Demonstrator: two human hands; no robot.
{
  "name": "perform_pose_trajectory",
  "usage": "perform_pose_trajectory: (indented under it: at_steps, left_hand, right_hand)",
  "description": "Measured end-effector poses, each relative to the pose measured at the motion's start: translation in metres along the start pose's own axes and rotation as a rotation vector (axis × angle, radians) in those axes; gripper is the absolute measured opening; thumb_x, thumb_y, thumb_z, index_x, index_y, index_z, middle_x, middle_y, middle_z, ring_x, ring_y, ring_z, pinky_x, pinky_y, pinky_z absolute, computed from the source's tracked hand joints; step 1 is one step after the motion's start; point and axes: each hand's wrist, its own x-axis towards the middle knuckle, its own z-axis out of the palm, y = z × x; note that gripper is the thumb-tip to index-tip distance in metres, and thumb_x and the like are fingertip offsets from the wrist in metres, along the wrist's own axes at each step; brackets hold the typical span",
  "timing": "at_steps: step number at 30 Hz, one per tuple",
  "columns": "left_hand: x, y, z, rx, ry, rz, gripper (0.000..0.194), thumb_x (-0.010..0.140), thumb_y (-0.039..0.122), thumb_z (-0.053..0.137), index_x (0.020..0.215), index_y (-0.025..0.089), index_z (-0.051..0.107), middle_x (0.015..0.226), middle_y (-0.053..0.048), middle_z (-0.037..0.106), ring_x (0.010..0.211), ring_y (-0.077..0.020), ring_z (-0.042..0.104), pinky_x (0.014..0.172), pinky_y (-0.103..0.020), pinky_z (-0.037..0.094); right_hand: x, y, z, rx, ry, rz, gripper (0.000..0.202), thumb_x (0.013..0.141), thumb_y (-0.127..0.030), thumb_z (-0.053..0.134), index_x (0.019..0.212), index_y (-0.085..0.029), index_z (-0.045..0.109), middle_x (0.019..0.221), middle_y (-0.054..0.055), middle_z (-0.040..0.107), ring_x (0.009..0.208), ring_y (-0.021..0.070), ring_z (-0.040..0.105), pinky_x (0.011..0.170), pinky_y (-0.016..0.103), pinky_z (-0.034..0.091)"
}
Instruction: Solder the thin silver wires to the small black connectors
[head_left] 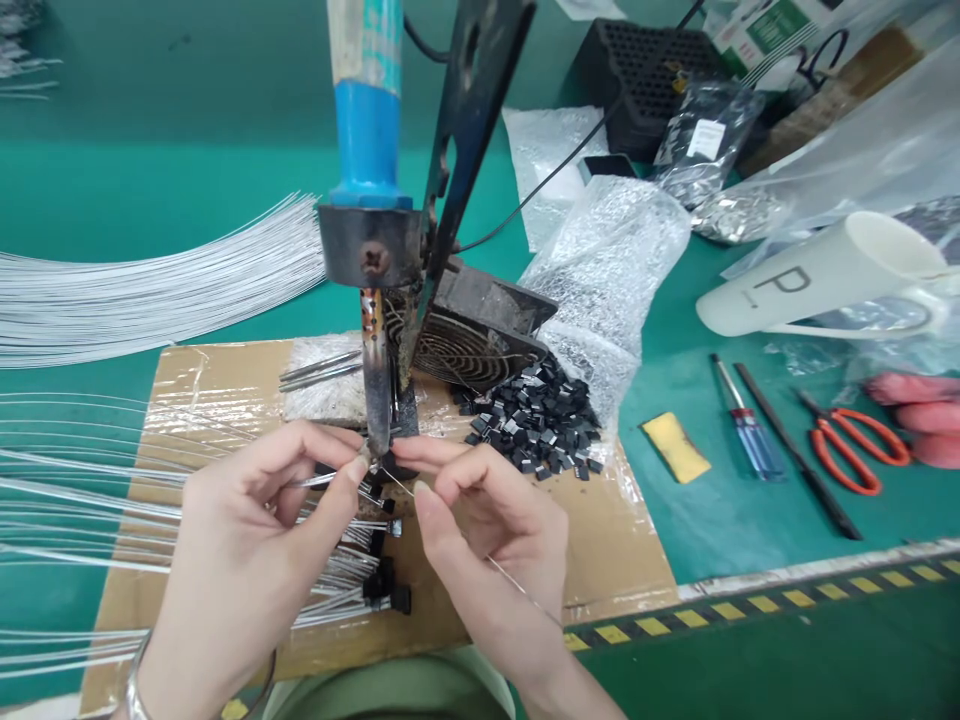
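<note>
A soldering iron (367, 140) with a blue handle hangs tip-down in a clamp. Its tip reaches between my hands. My left hand (255, 530) is closed in a pinch on a thin white wire (319, 480), close beside the tip; the wire's end is mostly hidden by the fingers. Between the thumb and fingers of my right hand (499, 530) runs a thin strand of solder wire (517, 585), its front end close to the tip. Below them, white wires with black connectors (382, 580) at their ends lie on a cardboard sheet (600, 560).
A small fan (480, 335) stands behind the iron, beside a heap of small black connectors (536, 415). Left lies a bundle of white wires (150, 290). Rightward are a yellow sponge (675, 447), a screwdriver (754, 440), orange-handled pliers (855, 450) and a white mug (817, 280).
</note>
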Motion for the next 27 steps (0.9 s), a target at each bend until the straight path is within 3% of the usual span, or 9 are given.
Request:
perform_pose_trajectory:
  at_steps: [10,27]
  left_hand:
    - [-0.0002,-0.0003,-0.0002,-0.012,0.008,0.014,0.008,0.084,0.027,0.077,0.076,0.027,0.078,0.086,0.001,0.082,0.063,-0.0123,0.07,0.048,-0.018,0.047]
    - [-0.0026,-0.003,-0.0013,-0.014,-0.004,0.001,0.007,0.084,0.028,0.078,0.078,0.026,0.078,0.094,-0.002,0.083,0.073,-0.0169,0.074,0.045,-0.022,0.04]
  right_hand:
    - [-0.0012,-0.0005,0.0033,-0.005,0.033,-0.011,0.023,0.091,-0.005,0.073,0.08,-0.025,0.067,0.114,0.002,0.087,0.109,0.0178,0.082,0.098,0.028,0.062]
    - [-0.0014,-0.0034,-0.0004,-0.049,-0.002,-0.006,0.019,0.093,-0.009,0.074,0.083,-0.024,0.068,0.116,0.006,0.086,0.11,0.0217,0.082,0.099,0.033,0.064]
